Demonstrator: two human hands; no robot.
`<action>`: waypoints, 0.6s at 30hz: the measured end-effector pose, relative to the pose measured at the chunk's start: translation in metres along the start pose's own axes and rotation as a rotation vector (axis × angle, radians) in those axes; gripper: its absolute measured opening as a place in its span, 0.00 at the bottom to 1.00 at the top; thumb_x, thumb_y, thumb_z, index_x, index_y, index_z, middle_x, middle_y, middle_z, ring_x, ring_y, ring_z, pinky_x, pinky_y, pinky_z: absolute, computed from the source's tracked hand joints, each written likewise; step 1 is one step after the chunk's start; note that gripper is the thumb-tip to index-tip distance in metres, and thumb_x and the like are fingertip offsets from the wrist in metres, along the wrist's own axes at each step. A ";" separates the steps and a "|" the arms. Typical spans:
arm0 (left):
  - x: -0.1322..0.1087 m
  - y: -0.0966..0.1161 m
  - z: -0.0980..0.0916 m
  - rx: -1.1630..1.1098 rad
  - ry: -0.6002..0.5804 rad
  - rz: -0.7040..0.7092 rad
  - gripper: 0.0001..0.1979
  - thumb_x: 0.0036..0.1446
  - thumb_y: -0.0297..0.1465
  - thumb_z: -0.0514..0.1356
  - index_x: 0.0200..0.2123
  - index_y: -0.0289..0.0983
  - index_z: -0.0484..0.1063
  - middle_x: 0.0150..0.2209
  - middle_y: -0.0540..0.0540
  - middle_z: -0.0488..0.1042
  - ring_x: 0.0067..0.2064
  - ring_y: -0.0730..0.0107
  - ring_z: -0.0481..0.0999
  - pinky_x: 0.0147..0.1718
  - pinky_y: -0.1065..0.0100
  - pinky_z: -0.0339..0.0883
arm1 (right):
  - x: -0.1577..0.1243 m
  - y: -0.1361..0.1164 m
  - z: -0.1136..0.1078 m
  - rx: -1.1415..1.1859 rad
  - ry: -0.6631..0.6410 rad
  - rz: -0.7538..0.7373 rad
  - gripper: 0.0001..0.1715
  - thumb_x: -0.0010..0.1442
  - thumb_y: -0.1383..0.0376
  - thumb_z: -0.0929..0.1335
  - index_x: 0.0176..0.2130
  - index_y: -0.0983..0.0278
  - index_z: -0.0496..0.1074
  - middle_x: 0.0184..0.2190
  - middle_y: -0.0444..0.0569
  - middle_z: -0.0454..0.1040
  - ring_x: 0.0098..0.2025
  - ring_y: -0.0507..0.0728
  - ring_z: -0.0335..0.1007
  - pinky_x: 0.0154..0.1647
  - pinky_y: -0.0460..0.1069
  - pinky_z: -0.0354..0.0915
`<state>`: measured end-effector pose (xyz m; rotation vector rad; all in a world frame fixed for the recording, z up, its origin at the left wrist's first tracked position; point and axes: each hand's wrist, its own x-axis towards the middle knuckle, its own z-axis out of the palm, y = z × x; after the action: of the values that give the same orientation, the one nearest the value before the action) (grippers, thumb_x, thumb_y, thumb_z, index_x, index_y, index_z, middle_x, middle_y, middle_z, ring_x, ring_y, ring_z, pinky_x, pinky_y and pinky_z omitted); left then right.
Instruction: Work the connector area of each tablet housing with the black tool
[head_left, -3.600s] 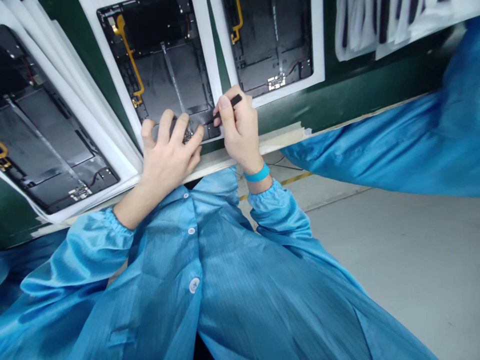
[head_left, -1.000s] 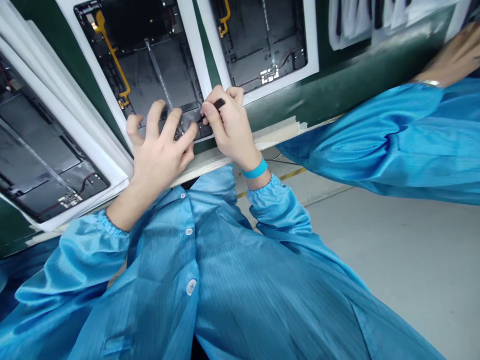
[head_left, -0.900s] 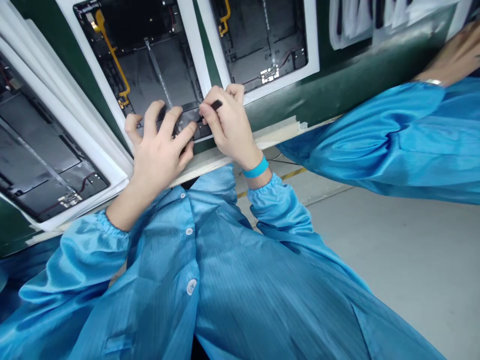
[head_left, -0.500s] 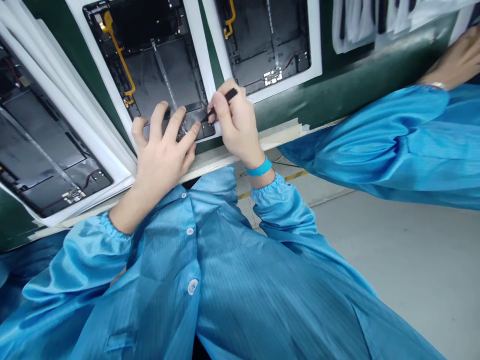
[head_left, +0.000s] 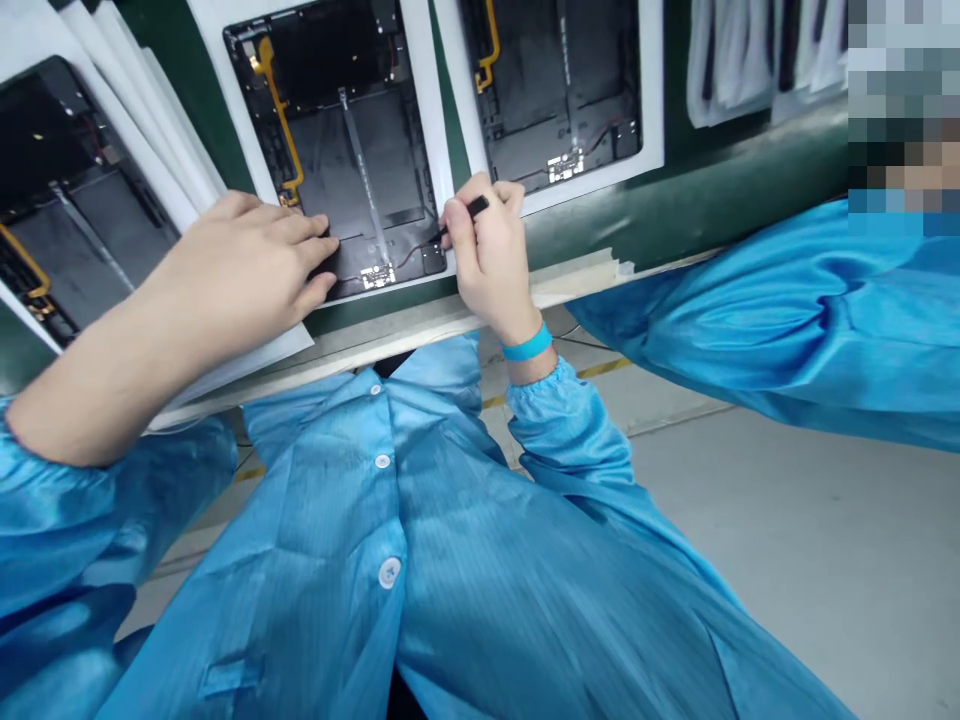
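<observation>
An opened tablet shell [head_left: 352, 170] with a white frame, black insides and a yellow flex cable lies in front of me on the green belt [head_left: 675, 200]. My left hand [head_left: 240, 265] rests on its near left corner, fingers bent and pressed flat against the black inside, holding nothing. My right hand [head_left: 487, 245] is closed on a thin black tool [head_left: 463, 214], whose tip touches the shell's near right corner. A small circuit board [head_left: 377, 275] with a red wire shows uncovered between the hands.
A second opened tablet shell [head_left: 559, 95] lies to the right, and another tablet shell [head_left: 67, 210] on stacked white frames to the left. White packets [head_left: 757, 50] lie at the far right. A co-worker's blue sleeve [head_left: 787, 310] reaches across the right side.
My left hand has slid left off the small circuit board to the shell's near left corner, its forearm now raised. The right hand keeps the tool at the near right corner.
</observation>
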<state>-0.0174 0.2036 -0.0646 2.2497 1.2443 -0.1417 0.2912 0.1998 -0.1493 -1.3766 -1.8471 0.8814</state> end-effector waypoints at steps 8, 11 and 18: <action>0.068 -0.002 -0.075 0.203 -0.030 -0.084 0.61 0.59 0.66 0.34 0.72 0.30 0.77 0.65 0.38 0.78 0.69 0.37 0.75 0.71 0.39 0.63 | -0.024 -0.003 0.011 0.432 0.254 0.119 0.32 0.81 0.35 0.60 0.42 0.55 0.72 0.40 0.44 0.76 0.51 0.59 0.83 0.66 0.61 0.78; 0.102 -0.011 -0.098 0.336 0.039 -0.197 0.69 0.57 0.69 0.27 0.79 0.23 0.62 0.74 0.39 0.64 0.77 0.30 0.62 0.72 0.37 0.58 | -0.047 -0.021 0.019 0.640 0.368 0.220 0.29 0.78 0.36 0.66 0.39 0.55 0.73 0.40 0.45 0.78 0.49 0.58 0.84 0.64 0.58 0.81; 0.159 -0.051 -0.105 0.551 -0.168 -0.505 0.54 0.68 0.68 0.47 0.77 0.30 0.63 0.77 0.47 0.65 0.71 0.49 0.74 0.69 0.48 0.75 | -0.095 -0.061 0.023 1.074 0.355 0.503 0.26 0.71 0.40 0.76 0.35 0.56 0.76 0.60 0.47 0.85 0.68 0.64 0.82 0.74 0.65 0.78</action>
<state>0.0134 0.3983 -0.0538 2.2253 1.8169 -0.9427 0.2617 0.0916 -0.1220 -1.1366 -0.5316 1.4551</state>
